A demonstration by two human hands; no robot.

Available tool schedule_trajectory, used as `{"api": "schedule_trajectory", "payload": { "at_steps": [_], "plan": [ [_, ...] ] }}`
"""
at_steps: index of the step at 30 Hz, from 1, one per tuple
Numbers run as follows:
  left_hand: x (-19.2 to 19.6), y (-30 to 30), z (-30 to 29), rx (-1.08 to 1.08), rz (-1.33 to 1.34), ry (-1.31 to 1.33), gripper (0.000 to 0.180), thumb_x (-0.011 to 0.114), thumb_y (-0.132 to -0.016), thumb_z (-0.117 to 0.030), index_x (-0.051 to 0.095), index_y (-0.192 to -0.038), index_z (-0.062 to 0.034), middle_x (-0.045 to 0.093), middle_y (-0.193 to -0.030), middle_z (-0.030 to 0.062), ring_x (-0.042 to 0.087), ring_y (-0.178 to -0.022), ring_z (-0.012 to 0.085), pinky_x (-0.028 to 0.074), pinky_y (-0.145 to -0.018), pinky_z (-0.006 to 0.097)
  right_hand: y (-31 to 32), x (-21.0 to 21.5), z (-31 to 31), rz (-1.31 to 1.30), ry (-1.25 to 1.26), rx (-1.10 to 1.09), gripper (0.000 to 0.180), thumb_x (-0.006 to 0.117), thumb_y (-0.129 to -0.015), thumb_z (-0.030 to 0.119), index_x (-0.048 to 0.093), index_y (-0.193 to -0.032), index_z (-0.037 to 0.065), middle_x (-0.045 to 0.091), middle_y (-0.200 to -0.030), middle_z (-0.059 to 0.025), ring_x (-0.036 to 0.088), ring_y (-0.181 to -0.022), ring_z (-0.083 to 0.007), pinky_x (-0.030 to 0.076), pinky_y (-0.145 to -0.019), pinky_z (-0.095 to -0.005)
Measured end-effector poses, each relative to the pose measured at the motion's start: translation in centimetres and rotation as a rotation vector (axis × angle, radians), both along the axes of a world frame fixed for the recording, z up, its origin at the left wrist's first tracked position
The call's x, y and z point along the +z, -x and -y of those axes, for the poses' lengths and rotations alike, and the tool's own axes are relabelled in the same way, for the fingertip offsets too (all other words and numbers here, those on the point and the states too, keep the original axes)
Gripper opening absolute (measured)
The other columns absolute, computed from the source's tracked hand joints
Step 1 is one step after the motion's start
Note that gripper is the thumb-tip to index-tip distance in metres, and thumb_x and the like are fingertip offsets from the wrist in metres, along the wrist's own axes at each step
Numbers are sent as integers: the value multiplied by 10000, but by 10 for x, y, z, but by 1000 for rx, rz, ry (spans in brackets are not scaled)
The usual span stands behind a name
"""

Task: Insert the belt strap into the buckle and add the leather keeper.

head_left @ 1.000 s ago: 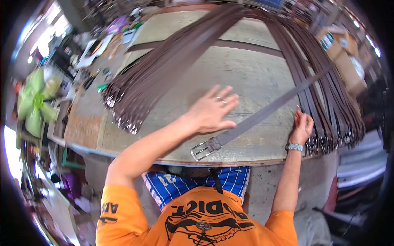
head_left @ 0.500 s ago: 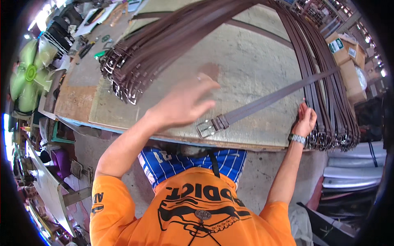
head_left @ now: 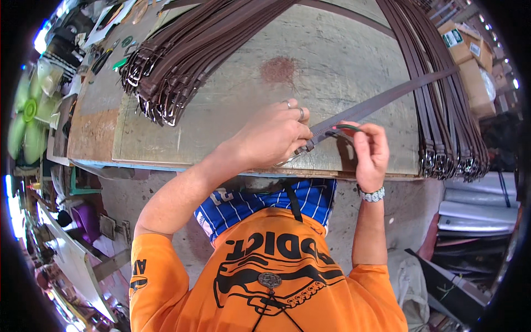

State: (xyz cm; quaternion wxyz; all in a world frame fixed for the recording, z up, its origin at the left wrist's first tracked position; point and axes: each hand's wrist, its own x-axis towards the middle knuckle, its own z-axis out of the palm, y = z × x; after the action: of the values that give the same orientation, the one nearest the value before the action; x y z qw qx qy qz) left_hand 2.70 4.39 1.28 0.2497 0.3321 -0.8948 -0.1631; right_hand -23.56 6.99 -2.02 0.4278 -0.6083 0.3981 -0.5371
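Orange printed T-shirt (head_left: 315, 276), blue pinstriped shorts (head_left: 254, 203), metal wristwatch (head_left: 371, 195)

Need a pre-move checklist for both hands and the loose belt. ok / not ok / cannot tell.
1. Left hand at the buckle end of the loose belt: ok. Firm grip or just resting: cannot tell.
2. Right hand holding the thin green tool: ok, pinched in the fingers.
3. Tool tip touching the belt: cannot tell, they overlap in this view.
4. Buckle in plain sight: not ok, mostly hidden by the left hand.
5. Belt's far end clear of the right-hand belt bundle: not ok, it lies across it.
6. Left-hand belt pile clear of both hands: ok.
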Motion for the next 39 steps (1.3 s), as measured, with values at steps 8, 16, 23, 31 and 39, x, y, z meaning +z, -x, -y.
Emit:
{"api": "schedule_trajectory", "payload": {
  "at_steps": [8,16,23,31,39],
  "plan": [
    [8,13,-17,52,-5,52,207,759,-836,-200,736,-1002,-79,615,-978,88,618,-938,286,513,-813,404,-16,1,-13,-122,-61,-111,76,548,-1052,52,561,-1081,-17,742,-1093,-100,546,-780,-30,471,-707,-203],
    [12,17,-16,144,18,-211,180,774,-821,-160,679,-954,-84,581,-941,102,618,-905,302,498,-792,400,-36,-9,-23,-102,6,-303,105,573,-1026,74,573,-1041,-31,756,-1080,-187,698,-1043,-201,535,-855,-301],
    [-4,15,-23,197,-190,-330,192,781,-798,-102,680,-960,-85,571,-902,89,606,-890,284,483,-793,384,-37,-9,-24,-218,157,-297,82,578,-989,51,573,-978,-30,750,-1087,-230,691,-1173,-318,542,-927,-373],
    [-11,13,-24,220,-258,-304,204,800,-774,-84,683,-941,-90,567,-902,66,612,-891,270,490,-799,385,-36,-18,-24,-198,196,-260,100,584,-995,65,557,-952,-21,741,-1102,-256,671,-1207,-342,530,-954,-376],
    [-17,13,-27,232,-311,-271,199,806,-765,-73,691,-926,-100,566,-897,59,616,-871,263,495,-770,385,-36,-22,-25,-217,220,-250,91,582,-997,70,565,-968,-15,737,-1114,-265,662,-1222,-337,522,-969,-377]
  ]
}}
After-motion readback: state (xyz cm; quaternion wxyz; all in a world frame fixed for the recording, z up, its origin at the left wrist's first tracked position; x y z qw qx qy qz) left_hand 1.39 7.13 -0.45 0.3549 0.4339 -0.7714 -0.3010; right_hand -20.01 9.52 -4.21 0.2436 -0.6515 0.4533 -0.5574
